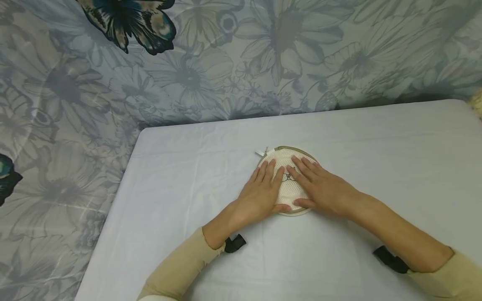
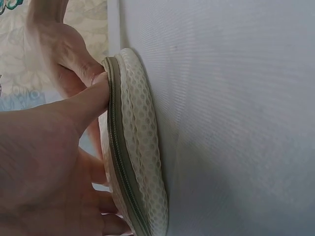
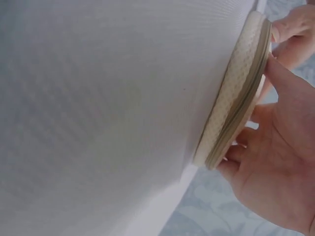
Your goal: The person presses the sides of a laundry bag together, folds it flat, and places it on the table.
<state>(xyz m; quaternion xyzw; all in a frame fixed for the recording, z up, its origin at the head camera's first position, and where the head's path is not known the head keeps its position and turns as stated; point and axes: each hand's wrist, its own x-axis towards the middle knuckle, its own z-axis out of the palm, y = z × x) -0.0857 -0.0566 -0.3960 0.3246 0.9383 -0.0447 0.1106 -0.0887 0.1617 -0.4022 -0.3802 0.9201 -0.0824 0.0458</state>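
A round cream mesh pouch (image 1: 290, 194) with an olive zipper (image 1: 291, 148) round its edge lies flat on the white-covered table. Thin dark line art shows at its middle, partly covered by fingers. My left hand (image 1: 260, 192) rests on the pouch's left part, fingers spread and straight. On the right part my right hand (image 1: 327, 188) presses in the same way. In the left wrist view the zipper (image 2: 115, 128) runs along the pouch's side above the honeycomb mesh (image 2: 142, 128). The right wrist view shows the pouch (image 3: 236, 83) low and fairly thin under the fingers.
The table (image 1: 180, 179) has a smooth white cover. Behind it and to the left hangs grey floral fabric (image 1: 188, 79) with a dark butterfly (image 1: 129, 23). A white tag (image 1: 260, 153) sticks out at the pouch's upper left. Black straps (image 1: 235, 243) show at both wrists.
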